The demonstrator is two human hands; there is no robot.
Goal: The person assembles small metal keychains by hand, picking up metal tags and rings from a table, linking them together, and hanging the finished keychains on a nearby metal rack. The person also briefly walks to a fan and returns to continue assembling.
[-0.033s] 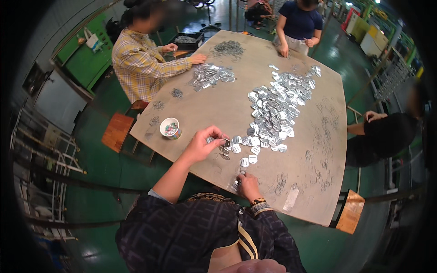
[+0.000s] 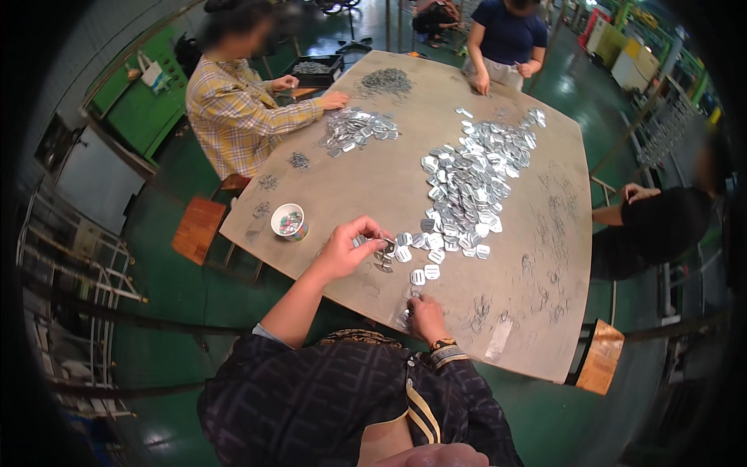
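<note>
One metal piece (image 2: 389, 246) is pinched mid-frame by the left hand (image 2: 344, 247); lower centre, the right hand (image 2: 427, 317) has fingers whose grip I cannot tell.

I am in a workshop. Past my right grip (image 2: 427, 315), shiny metal bits (image 2: 467, 194) lie heaped on a big desk (image 2: 401, 167). More people (image 2: 510, 39) are around it. A green cabinet (image 2: 132, 105) stands far left of my left grip (image 2: 342, 251).

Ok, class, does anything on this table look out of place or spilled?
Mostly not: the round white cup stands upright. The oddest thing is a pale rectangular strip on the beige tabletop, right of the right hand; tape or wear, I cannot tell.
</note>
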